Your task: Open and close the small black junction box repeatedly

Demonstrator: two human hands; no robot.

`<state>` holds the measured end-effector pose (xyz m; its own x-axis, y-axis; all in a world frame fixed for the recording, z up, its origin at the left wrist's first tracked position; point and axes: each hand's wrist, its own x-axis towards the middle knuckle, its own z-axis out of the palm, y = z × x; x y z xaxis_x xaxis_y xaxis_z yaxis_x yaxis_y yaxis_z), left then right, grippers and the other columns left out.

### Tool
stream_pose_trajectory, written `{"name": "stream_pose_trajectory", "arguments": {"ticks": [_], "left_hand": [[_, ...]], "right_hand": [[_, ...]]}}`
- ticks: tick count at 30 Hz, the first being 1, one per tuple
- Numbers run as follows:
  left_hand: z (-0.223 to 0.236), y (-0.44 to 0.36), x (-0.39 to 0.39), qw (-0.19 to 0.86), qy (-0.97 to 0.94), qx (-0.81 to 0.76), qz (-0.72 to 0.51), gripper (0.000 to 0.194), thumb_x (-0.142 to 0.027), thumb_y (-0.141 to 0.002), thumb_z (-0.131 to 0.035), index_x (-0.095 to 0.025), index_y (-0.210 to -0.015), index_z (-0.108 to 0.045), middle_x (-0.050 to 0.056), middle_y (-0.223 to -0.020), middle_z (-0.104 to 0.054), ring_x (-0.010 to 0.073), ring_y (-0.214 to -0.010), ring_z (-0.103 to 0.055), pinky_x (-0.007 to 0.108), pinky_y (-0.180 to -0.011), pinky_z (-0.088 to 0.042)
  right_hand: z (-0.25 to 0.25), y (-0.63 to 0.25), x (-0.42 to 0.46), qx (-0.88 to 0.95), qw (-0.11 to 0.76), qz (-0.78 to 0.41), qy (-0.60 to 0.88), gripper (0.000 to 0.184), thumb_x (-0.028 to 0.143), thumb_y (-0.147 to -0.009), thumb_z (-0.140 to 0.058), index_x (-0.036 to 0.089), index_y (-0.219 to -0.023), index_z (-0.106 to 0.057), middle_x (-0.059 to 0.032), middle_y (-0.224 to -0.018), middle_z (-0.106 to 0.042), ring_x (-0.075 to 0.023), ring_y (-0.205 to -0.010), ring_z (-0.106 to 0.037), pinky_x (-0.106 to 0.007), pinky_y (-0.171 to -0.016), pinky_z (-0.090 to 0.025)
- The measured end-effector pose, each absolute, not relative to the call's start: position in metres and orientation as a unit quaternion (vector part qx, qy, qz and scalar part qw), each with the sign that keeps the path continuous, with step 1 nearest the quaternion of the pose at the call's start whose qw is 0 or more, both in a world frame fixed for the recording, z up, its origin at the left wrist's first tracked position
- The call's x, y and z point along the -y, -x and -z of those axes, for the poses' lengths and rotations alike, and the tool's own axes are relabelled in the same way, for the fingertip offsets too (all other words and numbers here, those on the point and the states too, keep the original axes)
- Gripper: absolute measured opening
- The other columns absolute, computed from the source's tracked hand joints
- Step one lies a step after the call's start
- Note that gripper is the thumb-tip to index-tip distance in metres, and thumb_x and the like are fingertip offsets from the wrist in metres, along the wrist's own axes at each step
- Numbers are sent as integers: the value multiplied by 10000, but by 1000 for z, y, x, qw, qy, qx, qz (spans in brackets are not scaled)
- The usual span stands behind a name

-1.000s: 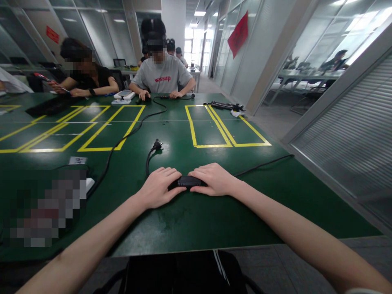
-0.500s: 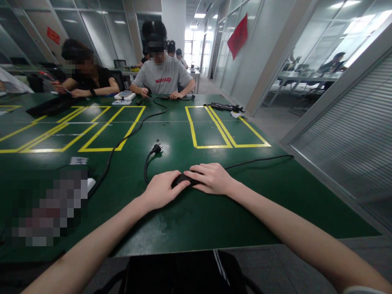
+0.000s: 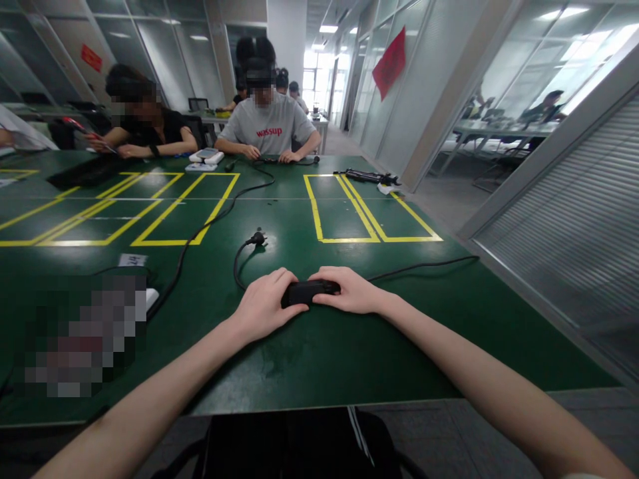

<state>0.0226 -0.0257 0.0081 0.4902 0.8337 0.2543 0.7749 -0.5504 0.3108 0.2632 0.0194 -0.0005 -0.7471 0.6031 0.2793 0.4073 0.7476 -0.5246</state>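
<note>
Between my two hands lies a black power adapter (image 3: 302, 292), low over the green table (image 3: 279, 386). My left hand (image 3: 264, 301) is closed on the adapter's left end, thumb along the near side and fingers over the far side. My right hand (image 3: 347, 291) grips its right end, where a black piece shows between thumb and fingers; whether that piece is separate is unclear. From behind my left hand a short black cord curves up to a three-pin plug (image 3: 258, 239). A thin black cable (image 3: 424, 265) runs rightward from my right hand along the table.
A long black cable (image 3: 186, 247) crosses the table on the left, near a white label (image 3: 132, 260) and a blurred-out object (image 3: 90, 332). Yellow tape (image 3: 349, 240) marks rectangles. A folded black stand (image 3: 367, 176) lies at the back right. Two people (image 3: 269, 126) sit across the table.
My right hand's fingers have shifted off the adapter's top toward its right end, so more of the adapter shows. Across the table, a person's hand has moved right to the cable there.
</note>
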Motion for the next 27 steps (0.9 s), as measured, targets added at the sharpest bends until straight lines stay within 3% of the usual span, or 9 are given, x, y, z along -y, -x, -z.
{"name": "stream_pose_trajectory", "arguments": {"ticks": [5,10,14,27], "left_hand": [[-7,-20,22,43,-859,-476,-183,397,-485,-806,-829,-207,-978,-603,13,-910,-679,214,-810,-657,302,-687,-467],[-7,-17,20,14,-881,-456,-127,429,-588,-902,-692,-201,-762,-571,14,-757,-647,204,-717,-615,293,-627,-393],[-8,-17,21,10,-887,-442,-130,432,-561,-969,-613,-196,-742,-572,14,-727,-636,195,-676,-596,304,-639,-368],[-5,-18,22,33,-883,-447,-139,449,-581,-970,-602,-193,-745,-582,30,-744,-660,209,-718,-615,314,-677,-381]], "right_hand": [[1,-262,-16,903,229,-218,291,256,337,-886,-756,181,-1058,-647,-34,-924,-650,-175,-775,-598,-276,-687,-437],[-2,-262,-10,908,220,-207,289,242,284,-876,-759,191,-1035,-601,-42,-969,-651,-178,-783,-606,-272,-673,-427],[-3,-262,-9,913,215,-200,284,242,276,-874,-759,193,-1026,-590,-40,-963,-648,-182,-781,-614,-272,-663,-429],[-6,-265,-11,926,199,-170,273,223,366,-961,-662,186,-1089,-634,-60,-971,-700,-192,-804,-658,-284,-705,-462]]}}
